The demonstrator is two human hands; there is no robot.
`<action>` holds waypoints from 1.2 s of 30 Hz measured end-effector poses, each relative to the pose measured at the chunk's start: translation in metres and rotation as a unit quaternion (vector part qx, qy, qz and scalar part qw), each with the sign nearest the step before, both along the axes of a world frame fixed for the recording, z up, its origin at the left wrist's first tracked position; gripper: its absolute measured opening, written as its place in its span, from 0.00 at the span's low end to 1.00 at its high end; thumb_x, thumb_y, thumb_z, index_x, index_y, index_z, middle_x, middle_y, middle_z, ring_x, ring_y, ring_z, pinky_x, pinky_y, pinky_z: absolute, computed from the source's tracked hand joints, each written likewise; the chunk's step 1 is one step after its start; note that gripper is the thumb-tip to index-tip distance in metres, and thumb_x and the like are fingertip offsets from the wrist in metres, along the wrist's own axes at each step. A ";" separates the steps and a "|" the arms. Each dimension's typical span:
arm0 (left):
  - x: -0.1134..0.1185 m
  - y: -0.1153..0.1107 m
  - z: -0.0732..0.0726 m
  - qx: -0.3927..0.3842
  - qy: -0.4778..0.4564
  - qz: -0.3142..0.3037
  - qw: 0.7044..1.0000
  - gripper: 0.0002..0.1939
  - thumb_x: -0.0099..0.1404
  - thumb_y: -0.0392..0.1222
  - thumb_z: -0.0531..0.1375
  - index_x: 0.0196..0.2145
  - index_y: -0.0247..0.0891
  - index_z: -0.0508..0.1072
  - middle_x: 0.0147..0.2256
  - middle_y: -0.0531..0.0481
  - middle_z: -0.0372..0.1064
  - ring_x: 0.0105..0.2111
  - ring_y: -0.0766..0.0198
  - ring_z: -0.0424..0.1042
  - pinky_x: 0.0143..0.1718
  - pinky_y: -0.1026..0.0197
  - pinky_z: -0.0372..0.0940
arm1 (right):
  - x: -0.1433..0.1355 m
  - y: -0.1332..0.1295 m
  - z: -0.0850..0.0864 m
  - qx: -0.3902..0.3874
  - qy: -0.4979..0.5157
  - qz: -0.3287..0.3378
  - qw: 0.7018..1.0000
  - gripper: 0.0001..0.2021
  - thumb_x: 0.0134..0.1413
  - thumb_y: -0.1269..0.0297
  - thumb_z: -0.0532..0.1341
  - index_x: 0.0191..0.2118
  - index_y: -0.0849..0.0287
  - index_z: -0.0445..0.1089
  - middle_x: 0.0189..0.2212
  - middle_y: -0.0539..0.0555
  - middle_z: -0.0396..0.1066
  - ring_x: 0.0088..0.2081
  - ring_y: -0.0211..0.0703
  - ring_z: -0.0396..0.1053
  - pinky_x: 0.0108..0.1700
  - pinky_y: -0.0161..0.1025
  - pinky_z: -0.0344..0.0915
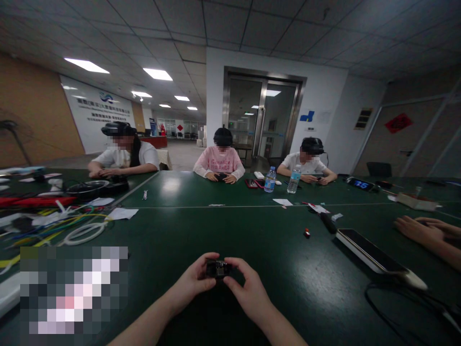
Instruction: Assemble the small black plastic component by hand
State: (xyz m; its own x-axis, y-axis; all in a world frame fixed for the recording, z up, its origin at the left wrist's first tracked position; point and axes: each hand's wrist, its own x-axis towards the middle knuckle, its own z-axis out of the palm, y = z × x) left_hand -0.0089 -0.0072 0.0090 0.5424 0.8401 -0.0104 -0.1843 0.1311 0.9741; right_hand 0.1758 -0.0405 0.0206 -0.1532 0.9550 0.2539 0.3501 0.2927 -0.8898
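A small black object with some shiny metallic parts is held between both hands, just above the dark green table. My left hand grips its left end between thumb and fingers. On the right end, my right hand closes with its thumb below and fingers above. What the object is cannot be made out. A small red and black item lies on the table, ahead and to the right of my hands.
Cables and papers crowd the left side. At right lie a white and black device, a black cable and another person's hands. Two bottles stand farther off. Three people wearing headsets sit across the table.
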 end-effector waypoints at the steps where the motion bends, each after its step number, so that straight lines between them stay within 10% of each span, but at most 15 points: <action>1: 0.000 0.000 0.001 -0.001 0.006 -0.003 1.000 0.27 0.51 0.34 0.64 0.47 0.44 0.61 0.44 0.48 0.68 0.44 0.57 0.67 0.46 0.53 0.56 | 0.000 0.000 0.000 0.003 0.000 -0.002 1.000 0.17 0.47 0.72 0.59 0.45 0.52 0.66 0.43 0.51 0.69 0.48 0.45 0.65 0.53 0.45 0.60; 36: 0.008 0.004 -0.011 0.007 0.000 0.031 0.999 0.25 0.43 0.43 0.69 0.40 0.43 0.68 0.36 0.50 0.69 0.36 0.58 0.69 0.42 0.53 0.62 | 0.001 -0.004 0.000 0.055 -0.024 0.001 0.998 0.14 0.49 0.71 0.57 0.43 0.54 0.67 0.44 0.54 0.67 0.48 0.45 0.64 0.52 0.44 0.60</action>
State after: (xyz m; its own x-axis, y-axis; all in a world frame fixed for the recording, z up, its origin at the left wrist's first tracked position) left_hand -0.0007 -0.0034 -0.0019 0.4890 0.8723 0.0006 -0.1909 0.1063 0.9758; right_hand 0.1764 -0.0442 0.0203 -0.1689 0.9216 0.3493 0.3908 0.3880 -0.8347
